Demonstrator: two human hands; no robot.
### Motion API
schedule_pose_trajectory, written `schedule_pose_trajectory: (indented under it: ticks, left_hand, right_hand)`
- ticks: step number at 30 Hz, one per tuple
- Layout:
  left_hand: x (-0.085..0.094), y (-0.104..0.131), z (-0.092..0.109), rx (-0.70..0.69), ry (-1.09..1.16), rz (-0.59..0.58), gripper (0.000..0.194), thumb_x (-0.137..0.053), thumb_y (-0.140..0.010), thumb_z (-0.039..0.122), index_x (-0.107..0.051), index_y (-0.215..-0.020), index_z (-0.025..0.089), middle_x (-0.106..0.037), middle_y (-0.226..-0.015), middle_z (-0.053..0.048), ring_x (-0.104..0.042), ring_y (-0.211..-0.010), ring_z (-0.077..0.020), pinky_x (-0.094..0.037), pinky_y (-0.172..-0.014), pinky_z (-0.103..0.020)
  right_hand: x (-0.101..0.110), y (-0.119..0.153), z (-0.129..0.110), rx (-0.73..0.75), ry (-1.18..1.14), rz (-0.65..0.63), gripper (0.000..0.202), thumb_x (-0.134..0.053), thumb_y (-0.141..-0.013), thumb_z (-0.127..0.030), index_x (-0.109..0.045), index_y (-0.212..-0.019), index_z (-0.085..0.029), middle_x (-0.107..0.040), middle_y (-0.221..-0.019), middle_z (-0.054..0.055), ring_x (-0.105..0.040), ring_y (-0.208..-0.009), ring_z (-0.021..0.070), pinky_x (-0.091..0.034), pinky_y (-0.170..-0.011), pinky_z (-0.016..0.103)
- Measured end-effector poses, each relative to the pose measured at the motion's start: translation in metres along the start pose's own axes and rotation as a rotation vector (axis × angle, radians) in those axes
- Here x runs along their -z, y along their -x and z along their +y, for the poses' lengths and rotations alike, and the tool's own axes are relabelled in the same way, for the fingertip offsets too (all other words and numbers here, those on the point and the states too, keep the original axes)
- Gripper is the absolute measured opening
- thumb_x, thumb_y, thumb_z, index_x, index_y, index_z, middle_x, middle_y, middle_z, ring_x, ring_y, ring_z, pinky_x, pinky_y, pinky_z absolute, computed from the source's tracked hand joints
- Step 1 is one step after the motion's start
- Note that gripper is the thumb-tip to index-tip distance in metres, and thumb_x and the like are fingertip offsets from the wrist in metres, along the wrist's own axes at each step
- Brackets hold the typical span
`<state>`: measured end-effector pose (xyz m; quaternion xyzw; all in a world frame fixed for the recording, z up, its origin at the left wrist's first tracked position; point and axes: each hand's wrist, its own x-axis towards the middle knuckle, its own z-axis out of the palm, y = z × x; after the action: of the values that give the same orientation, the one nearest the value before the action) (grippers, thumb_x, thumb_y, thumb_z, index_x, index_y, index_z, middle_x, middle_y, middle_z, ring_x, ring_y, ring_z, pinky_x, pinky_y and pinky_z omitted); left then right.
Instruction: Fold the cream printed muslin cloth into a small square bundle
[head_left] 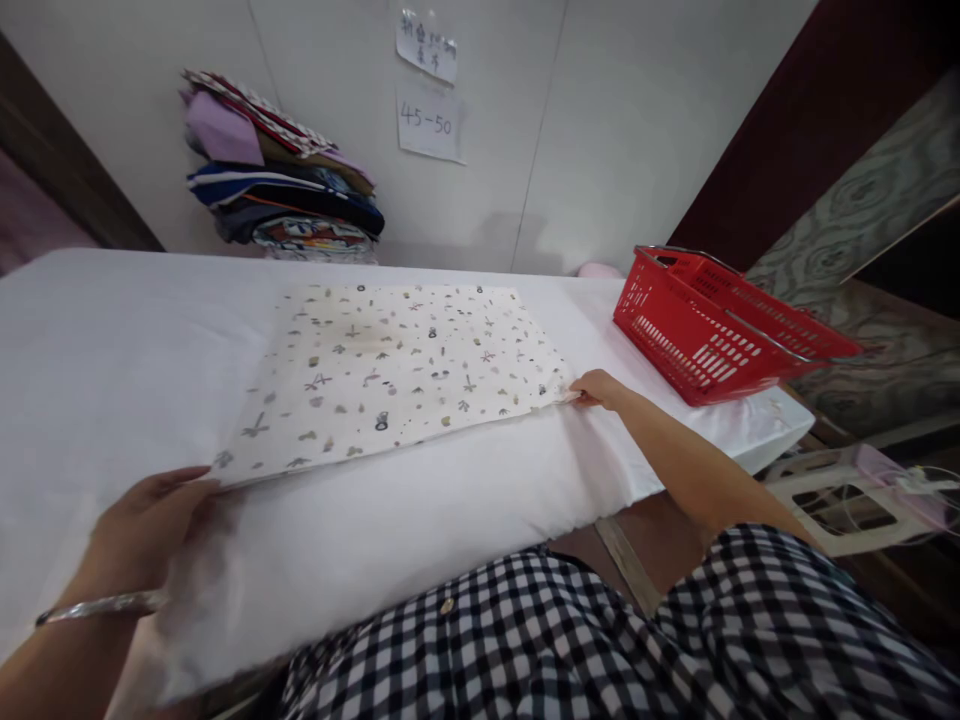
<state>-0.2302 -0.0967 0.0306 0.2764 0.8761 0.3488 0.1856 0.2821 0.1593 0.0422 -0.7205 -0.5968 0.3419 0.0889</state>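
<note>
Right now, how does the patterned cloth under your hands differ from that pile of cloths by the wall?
The patterned cloth lies spread flat as one pale, speckled sheet; the stacked pile is folded, piled high and mixes purple, navy and prints. The left hand and right hand each touch a near corner of the patterned cloth; nothing touches the pile. Both rest on the white table.

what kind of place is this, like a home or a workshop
Probably a small laundry or garment-folding workroom. A white padded table holds a flat printed cloth, folded fabrics are stacked against the wall, and a red basket sits nearby under handwritten paper notes.
</note>
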Motion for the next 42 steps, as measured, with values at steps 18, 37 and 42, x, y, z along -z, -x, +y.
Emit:
schedule_pose_trajectory:
  ticks: [18, 37, 42]
  left_hand:
    - [0.007, 0.028, 0.006, -0.075, -0.536, -0.251, 0.027, -0.047, -0.074, 0.042, -0.055, -0.090, 0.021, -0.065, -0.079, -0.002, -0.060, -0.075, -0.0220, -0.041, -0.062, -0.027]
    - [-0.118, -0.004, 0.076, -0.925, -0.712, -0.392, 0.064, -0.029, -0.088, 0.059, -0.034, -0.141, 0.023, -0.020, -0.153, -0.005, -0.015, -0.140, -0.0265, -0.014, -0.111, -0.050]
    - [-0.120, -0.009, 0.075, -0.871, -0.741, -0.387, 0.068, -0.023, -0.087, 0.064, -0.030, -0.143, 0.025, -0.017, -0.154, -0.002, -0.010, -0.141, -0.0255, -0.012, -0.112, -0.049]
  right_hand:
    - [0.005, 0.010, 0.032, -0.056, 0.328, 0.069, 0.022, -0.064, -0.069, -0.022, -0.057, -0.089, -0.016, -0.063, -0.062, 0.003, -0.062, -0.056, 0.0174, -0.046, -0.053, 0.025]
    - [-0.081, -0.001, -0.049, 0.839, 0.648, -0.071, 0.059, -0.031, -0.090, -0.056, -0.035, -0.141, -0.025, -0.022, -0.152, 0.006, -0.014, -0.140, 0.0283, -0.018, -0.110, 0.052]
    - [-0.080, -0.003, -0.049, 0.829, 0.648, -0.030, 0.063, -0.023, -0.090, -0.061, -0.031, -0.143, -0.028, -0.016, -0.154, 0.005, -0.009, -0.141, 0.0270, -0.012, -0.110, 0.053]
